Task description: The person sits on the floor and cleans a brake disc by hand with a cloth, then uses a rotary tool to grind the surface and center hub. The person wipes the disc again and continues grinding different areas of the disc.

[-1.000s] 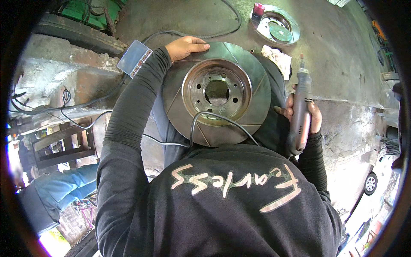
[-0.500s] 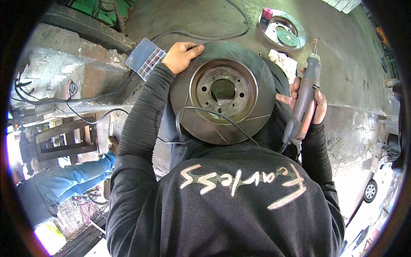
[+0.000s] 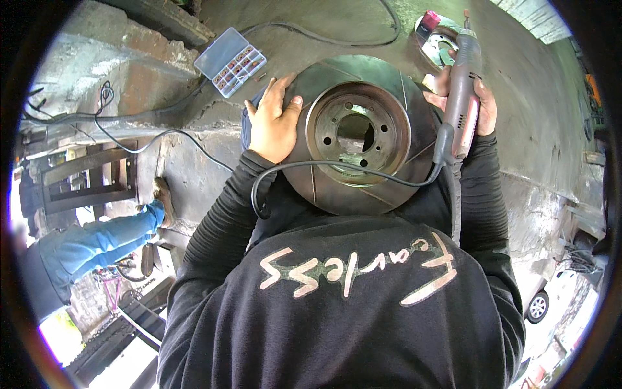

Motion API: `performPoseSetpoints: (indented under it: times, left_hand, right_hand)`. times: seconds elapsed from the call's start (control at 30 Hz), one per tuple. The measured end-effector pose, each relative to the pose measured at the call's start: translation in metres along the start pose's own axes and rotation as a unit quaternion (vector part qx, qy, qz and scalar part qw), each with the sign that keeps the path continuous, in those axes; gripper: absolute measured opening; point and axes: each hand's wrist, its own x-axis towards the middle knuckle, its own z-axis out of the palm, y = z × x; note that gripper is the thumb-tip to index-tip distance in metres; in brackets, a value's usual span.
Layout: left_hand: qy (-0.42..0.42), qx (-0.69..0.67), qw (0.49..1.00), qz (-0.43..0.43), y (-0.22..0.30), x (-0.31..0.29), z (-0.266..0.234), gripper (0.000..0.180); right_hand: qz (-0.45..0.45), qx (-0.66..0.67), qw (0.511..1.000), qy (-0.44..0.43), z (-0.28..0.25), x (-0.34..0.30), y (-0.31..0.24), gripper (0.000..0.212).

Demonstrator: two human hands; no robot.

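Observation:
A grooved brake disc (image 3: 311, 175) lies flat across my lap, its raised hub and bolt holes facing up. My left hand (image 3: 275, 123) rests on the disc's left edge with fingers spread, holding nothing. In my right hand (image 3: 484, 107) is a grey and red corded rotary tool (image 3: 463, 97), gripped around its body. It points away from me, above the disc's right edge, with a small reddish bit (image 3: 466, 16) at its far end. The black cord (image 3: 337, 165) loops over the near part of the disc. The tool partly covers my right fingers.
Beyond my left hand, an open clear compartment case (image 3: 233, 65) of small parts sits on the floor. A second brake disc (image 3: 424, 48) at the far right carries a red box (image 3: 428, 23). Another person's jeans-clad legs (image 3: 110, 236) show at left.
My left hand has gone from gripping the disc's far-left rim to lying spread on its left edge. The rotary tool has moved farther away from me, and its cord now lies differently across the disc.

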Motion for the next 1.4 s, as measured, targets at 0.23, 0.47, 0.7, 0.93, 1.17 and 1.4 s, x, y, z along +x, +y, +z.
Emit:
performPoseSetpoints:
  times: [0.23, 0.47, 0.7, 0.93, 1.17, 1.4]
  left_hand:
    - [0.062, 0.083, 0.989, 0.104, 0.011, -0.053, -0.004, 0.046]
    - [0.059, -0.055, 0.996, -0.038, 0.031, -0.064, -0.001, 0.051]
    - [0.041, 0.038, 0.997, 0.054, 0.013, -0.03, -0.025, 0.035]
    - [0.001, -0.217, 0.976, 0.032, 0.013, 0.021, -0.022, 0.034]
    - [0.029, -0.29, 0.93, 0.225, 0.024, 0.018, -0.011, 0.091]
    - [-0.152, -0.079, 0.916, 0.363, 0.03, 0.033, -0.027, 0.118]
  right_hand:
    - [-0.005, 0.055, 0.997, -0.059, 0.005, 0.021, 0.014, 0.075]
    - [0.024, -0.032, 0.998, -0.039, 0.007, 0.03, 0.007, 0.081]
    - [0.064, -0.227, 0.971, 0.03, 0.067, -0.037, -0.035, 0.077]
    - [0.136, -0.58, 0.8, -0.067, 0.079, -0.06, -0.026, 0.084]
    - [0.07, -0.706, 0.689, -0.151, 0.12, -0.053, 0.003, 0.061]
    - [0.031, -0.771, 0.611, -0.178, 0.126, -0.051, 0.018, 0.058]
